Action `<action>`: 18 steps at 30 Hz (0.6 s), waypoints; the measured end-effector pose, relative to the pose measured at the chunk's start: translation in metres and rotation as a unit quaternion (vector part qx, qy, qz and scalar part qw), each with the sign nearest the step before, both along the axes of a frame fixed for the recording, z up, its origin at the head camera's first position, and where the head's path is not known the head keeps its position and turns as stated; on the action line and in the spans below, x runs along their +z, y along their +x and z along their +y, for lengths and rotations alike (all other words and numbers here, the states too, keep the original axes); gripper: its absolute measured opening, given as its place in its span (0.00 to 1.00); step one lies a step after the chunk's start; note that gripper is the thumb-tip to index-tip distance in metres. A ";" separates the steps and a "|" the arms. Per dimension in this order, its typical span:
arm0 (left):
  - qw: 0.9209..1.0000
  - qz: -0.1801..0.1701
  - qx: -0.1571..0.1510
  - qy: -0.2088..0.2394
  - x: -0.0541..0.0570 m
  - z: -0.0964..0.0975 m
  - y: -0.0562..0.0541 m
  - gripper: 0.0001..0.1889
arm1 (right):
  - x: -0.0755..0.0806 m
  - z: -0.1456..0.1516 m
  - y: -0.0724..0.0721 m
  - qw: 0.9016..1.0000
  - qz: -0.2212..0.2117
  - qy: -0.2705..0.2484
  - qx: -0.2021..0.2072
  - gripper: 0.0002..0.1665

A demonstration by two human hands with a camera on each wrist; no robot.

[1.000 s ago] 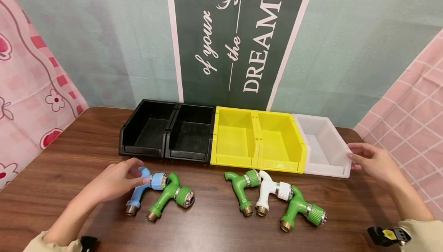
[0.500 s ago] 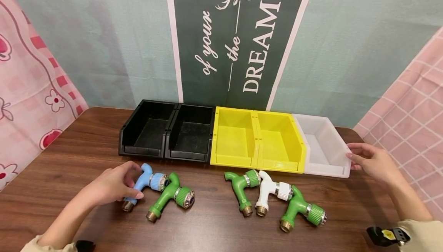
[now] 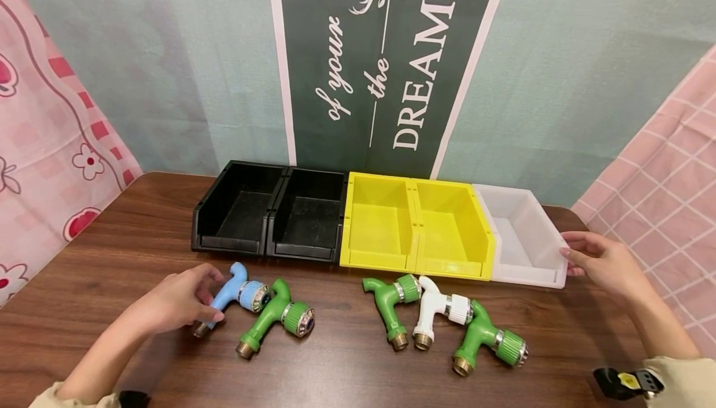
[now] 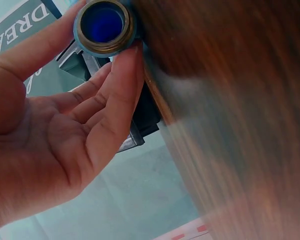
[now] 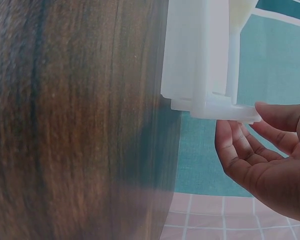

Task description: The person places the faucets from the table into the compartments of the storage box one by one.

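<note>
My left hand (image 3: 178,299) pinches the body of a light blue tap (image 3: 225,293) between thumb and fingers. In the left wrist view the open brass end of the blue tap (image 4: 104,27) faces the camera, blue inside. Just right of it lies a green tap (image 3: 268,318) with a ribbed knob. At the far right, my right hand (image 3: 604,265) holds the side rim of a white bin (image 3: 537,276). The right wrist view has the thumb on the edge of the white bin (image 5: 220,111), with the fingers against its outer side.
Two black bins (image 3: 304,251) and two yellow bins (image 3: 386,262) adjoin the white one in a row along the back of the wooden table (image 3: 347,370). Before them lie a green tap (image 3: 386,305), a white tap (image 3: 427,308) and another green tap (image 3: 475,336). A printed curtain (image 3: 240,53) hangs behind.
The left hand has shifted left and down along the blue tap, and the tap's threaded end has swung slightly left. The right hand, bins and other taps have stayed put.
</note>
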State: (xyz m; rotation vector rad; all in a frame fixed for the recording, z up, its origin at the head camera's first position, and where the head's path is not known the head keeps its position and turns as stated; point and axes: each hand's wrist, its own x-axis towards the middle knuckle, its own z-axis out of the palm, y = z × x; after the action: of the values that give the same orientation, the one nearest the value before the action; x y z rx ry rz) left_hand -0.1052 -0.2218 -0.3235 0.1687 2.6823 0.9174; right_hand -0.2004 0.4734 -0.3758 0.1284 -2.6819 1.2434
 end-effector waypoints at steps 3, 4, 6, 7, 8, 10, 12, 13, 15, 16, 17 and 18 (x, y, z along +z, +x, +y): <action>1.000 0.005 -0.006 0.000 -0.001 -0.002 0.000 0.24 | 0.000 0.000 0.000 1.000 0.001 0.004 0.000 0.37; 1.000 0.002 -0.007 0.002 -0.001 -0.003 0.000 0.24 | 0.000 0.000 0.000 1.000 0.002 0.006 -0.001 0.37; 1.000 -0.004 -0.009 0.005 -0.002 -0.003 0.000 0.22 | 0.000 0.000 0.000 1.000 0.002 0.009 -0.001 0.37; 1.000 -0.008 -0.009 0.006 -0.002 -0.003 0.000 0.21 | 0.001 0.000 0.000 1.000 0.002 0.008 0.000 0.37; 1.000 -0.012 -0.008 0.008 -0.002 -0.003 0.000 0.20 | 0.001 -0.001 0.000 1.000 0.002 0.008 0.000 0.37; 1.000 -0.018 -0.008 0.012 -0.002 -0.003 0.000 0.19 | 0.002 -0.002 0.001 1.000 0.001 0.006 0.001 0.37; 1.000 -0.019 -0.008 0.011 -0.001 -0.003 0.000 0.17 | 0.003 -0.003 0.001 1.000 0.001 0.006 0.002 0.38; 1.000 -0.019 -0.008 0.011 -0.001 -0.002 0.000 0.16 | 0.003 -0.003 0.001 1.000 0.001 0.008 0.001 0.38; 1.000 -0.018 -0.013 0.011 -0.001 -0.002 0.000 0.15 | 0.003 -0.003 0.001 1.000 0.000 0.012 0.000 0.39; 1.000 -0.016 -0.016 0.010 0.000 -0.002 0.000 0.14 | 0.002 -0.002 0.001 1.000 -0.001 0.014 -0.002 0.39; 1.000 -0.016 -0.016 0.010 0.000 -0.002 0.000 0.14 | 0.002 -0.002 0.001 1.000 -0.001 0.016 -0.003 0.39; 1.000 -0.017 -0.016 0.012 0.000 -0.002 0.000 0.14 | 0.001 -0.001 0.000 1.000 -0.001 0.019 -0.004 0.39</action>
State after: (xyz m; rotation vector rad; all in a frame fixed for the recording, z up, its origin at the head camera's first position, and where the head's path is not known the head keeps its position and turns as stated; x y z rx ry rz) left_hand -0.1051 -0.2241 -0.3231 0.2001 2.6315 0.9334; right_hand -0.2002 0.4726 -0.3748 0.1224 -2.7062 1.1923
